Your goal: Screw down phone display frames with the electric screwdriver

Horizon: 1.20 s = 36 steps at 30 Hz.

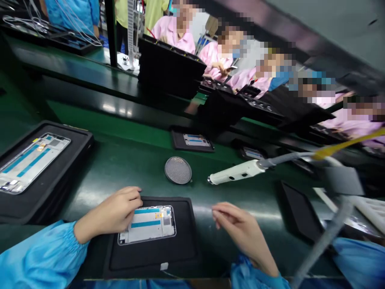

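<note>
A silver phone frame (150,235) with blue adhesive strips lies in a black padded tray (183,257) at the front of the bench. My left hand (116,210) lies over the left end of this frame, its fingers curled at the edge and the fingertips partly hidden. Right of the tray, my right hand (240,228) hovers with thumb and fingers pinched together; whatever is between them is too small to make out. Behind the tray sits a round, textured metal-looking disc (178,170). A white pen-like tool (237,171) on a grey hose points toward it.
Another black tray (81,138) with a phone frame (36,160) stands at left. Farther back are a smaller tray (177,140) and black boxes (171,64). A dark tray (300,212) and grey flexible arm (327,228) are at right. Several people in pink sit across the bench.
</note>
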Available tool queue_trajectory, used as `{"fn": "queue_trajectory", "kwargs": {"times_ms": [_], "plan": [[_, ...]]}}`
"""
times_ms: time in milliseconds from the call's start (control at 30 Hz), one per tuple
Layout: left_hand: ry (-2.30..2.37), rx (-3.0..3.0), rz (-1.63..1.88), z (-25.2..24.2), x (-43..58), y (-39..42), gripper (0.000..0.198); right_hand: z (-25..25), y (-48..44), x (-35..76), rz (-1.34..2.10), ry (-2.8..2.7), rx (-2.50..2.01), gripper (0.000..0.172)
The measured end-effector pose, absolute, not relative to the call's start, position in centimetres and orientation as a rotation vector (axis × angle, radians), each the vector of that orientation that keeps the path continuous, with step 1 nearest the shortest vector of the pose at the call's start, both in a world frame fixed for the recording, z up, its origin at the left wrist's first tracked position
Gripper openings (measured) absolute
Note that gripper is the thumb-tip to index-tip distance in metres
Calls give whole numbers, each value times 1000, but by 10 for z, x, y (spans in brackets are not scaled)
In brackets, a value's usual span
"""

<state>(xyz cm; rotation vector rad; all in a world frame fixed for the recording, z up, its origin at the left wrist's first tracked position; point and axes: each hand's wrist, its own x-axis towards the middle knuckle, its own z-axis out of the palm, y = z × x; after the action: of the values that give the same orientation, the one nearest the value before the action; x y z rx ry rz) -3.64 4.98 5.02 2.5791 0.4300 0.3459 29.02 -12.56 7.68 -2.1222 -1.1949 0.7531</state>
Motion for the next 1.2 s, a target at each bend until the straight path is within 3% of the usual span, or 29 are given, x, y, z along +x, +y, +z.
{"fn": "queue_trajectory", "kwargs": {"times_ms": [100,233,433,667,1200], "plan": [[549,2591,439,58,-31,29,23,78,-116,235,914,-1250,-1481,7],[508,2603,592,64,-22,-6,20,68,-92,194,869,-1322,-1213,9],[469,2709,706,44,-17,-13,26,58,-85,200,714,-1583,-1257,22],[633,2856,639,35,-20,-2,22,34,-76,207,317,-1867,-1397,20],[599,2860,591,27,-23,-8,17,23,-77,205,253,-1982,-1389,24]]}}
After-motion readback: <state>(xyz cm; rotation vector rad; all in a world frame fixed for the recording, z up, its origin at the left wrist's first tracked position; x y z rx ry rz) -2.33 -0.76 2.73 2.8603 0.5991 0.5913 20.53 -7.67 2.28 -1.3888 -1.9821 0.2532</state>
